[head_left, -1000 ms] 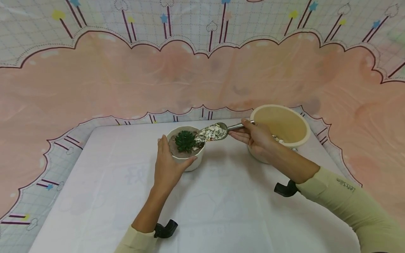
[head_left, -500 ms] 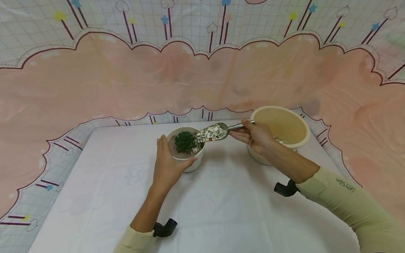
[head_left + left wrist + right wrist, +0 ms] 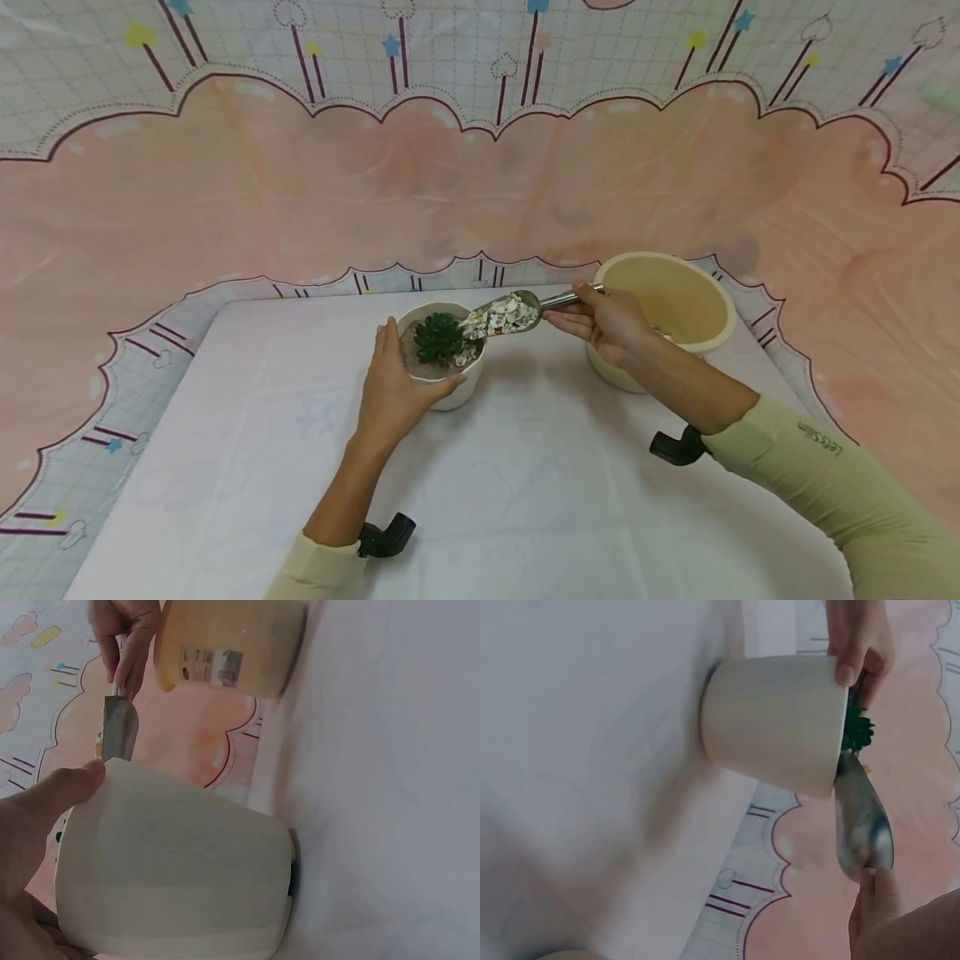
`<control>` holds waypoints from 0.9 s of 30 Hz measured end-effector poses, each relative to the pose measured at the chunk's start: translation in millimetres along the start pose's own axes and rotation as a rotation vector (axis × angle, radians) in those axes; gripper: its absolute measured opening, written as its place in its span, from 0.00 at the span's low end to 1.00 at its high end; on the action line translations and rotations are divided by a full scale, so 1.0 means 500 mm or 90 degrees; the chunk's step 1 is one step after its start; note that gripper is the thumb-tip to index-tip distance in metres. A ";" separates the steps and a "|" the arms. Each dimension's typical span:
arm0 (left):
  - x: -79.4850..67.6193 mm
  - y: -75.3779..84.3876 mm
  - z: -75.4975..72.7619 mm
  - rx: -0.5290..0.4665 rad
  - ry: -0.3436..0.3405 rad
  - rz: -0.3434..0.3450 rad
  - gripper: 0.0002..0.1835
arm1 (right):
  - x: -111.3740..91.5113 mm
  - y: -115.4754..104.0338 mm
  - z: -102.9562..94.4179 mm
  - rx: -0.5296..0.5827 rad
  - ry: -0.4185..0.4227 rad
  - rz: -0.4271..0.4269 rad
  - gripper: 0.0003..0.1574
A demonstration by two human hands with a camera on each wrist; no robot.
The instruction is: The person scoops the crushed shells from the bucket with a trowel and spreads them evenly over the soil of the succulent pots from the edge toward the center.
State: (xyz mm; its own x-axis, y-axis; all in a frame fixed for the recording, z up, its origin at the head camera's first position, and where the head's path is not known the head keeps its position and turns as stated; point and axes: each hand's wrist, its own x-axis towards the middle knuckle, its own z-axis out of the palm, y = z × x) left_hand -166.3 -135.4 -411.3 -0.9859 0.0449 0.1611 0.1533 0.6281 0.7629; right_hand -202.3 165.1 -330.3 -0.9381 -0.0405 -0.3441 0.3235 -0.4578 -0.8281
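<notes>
My left hand [image 3: 397, 385] holds a white flower pot [image 3: 456, 395] by its rim, thumb on the near side and fingers on the left. A dark green succulent [image 3: 438, 338] stands in the pot's grey soil, with some pale chips beside it on the right. With my right hand [image 3: 611, 329] I pinch the handle of a metal scoop [image 3: 531, 305], heaped with whitish stone chips [image 3: 502, 317]. The scoop's tip reaches over the pot's right rim, close to the plant. In the right wrist view the scoop's underside meets the rim from the side.
A cream bucket [image 3: 663, 287] stands behind my right hand, with more chips low inside it; the left wrist view shows a label [image 3: 211, 666] on its side. White cloth covers the table [image 3: 525, 483]. A patterned peach curtain [image 3: 375, 192] hangs behind.
My left forearm has shifted slightly left, and the pot has turned a little. A few chips lie farther round the pot's right side. The right hand and scoop stay nearly still.
</notes>
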 end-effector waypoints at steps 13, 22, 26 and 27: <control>0.000 0.020 0.002 0.024 0.001 -0.006 0.73 | -0.002 -0.008 0.003 -0.016 -0.001 -0.009 0.14; 0.012 -0.002 -0.021 0.010 -0.044 0.030 0.70 | -0.001 -0.011 0.004 -0.017 -0.001 -0.008 0.15; 0.014 -0.004 -0.030 0.004 -0.065 0.049 0.69 | -0.002 -0.011 0.004 -0.012 -0.003 -0.010 0.15; 0.014 -0.002 -0.030 0.004 -0.067 0.049 0.70 | -0.001 -0.011 0.004 -0.012 -0.004 -0.010 0.14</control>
State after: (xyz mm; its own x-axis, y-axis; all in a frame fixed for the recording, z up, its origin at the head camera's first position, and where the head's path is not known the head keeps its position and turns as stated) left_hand -172.2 -147.7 -401.6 -0.9729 0.1739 0.1526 0.2288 0.6246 0.7467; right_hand -203.7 166.0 -324.6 -0.9438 -0.0391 -0.3283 0.3111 -0.4410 -0.8419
